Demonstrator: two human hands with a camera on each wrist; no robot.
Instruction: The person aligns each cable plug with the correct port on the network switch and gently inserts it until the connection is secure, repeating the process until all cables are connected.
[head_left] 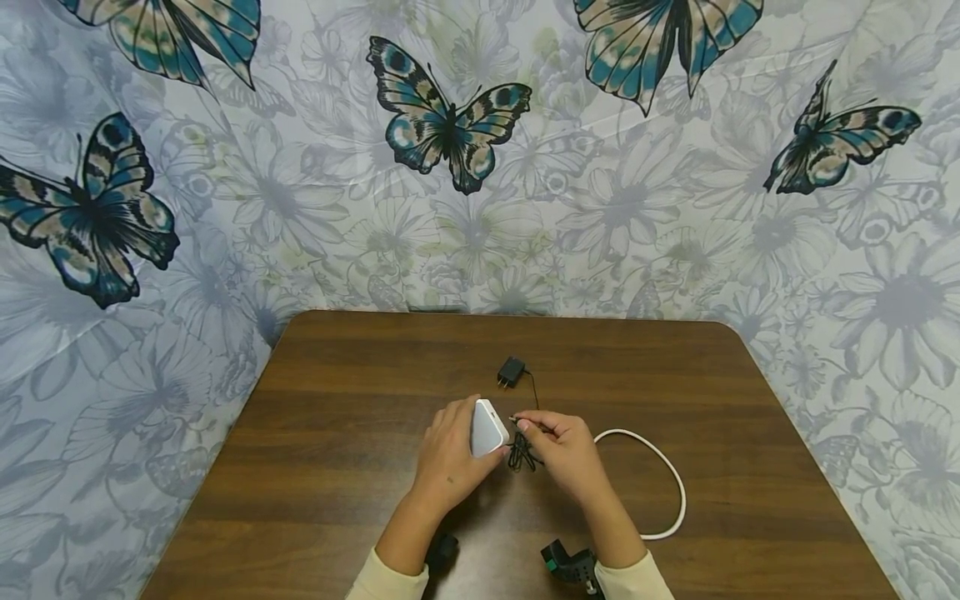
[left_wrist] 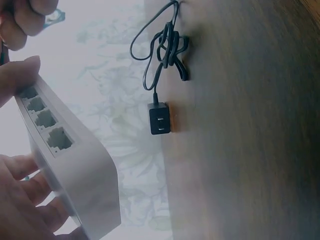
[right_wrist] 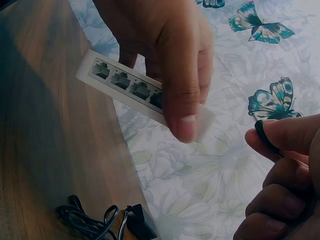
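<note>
My left hand [head_left: 450,458] grips a white network switch [head_left: 488,430] above the table, thumb on one side and fingers on the other. A row of several Ethernet ports shows on the switch [left_wrist: 90,165] in the left wrist view, and the thumb covers part of that face. My right hand [head_left: 568,454], close to the right of the switch, pinches the end of a thin black power cord [right_wrist: 265,134] between thumb and forefinger. The plug tip is mostly hidden by the fingers. The cord's bundled coil [left_wrist: 172,47] lies on the table, joined to a black two-prong adapter [left_wrist: 160,119].
A thick white cable [head_left: 681,492] curves over the table [head_left: 337,392] to the right of my right forearm. Black wrist gear [head_left: 567,565] sits at the right sleeve. Behind the table's far edge hangs a butterfly-patterned cloth [head_left: 480,233].
</note>
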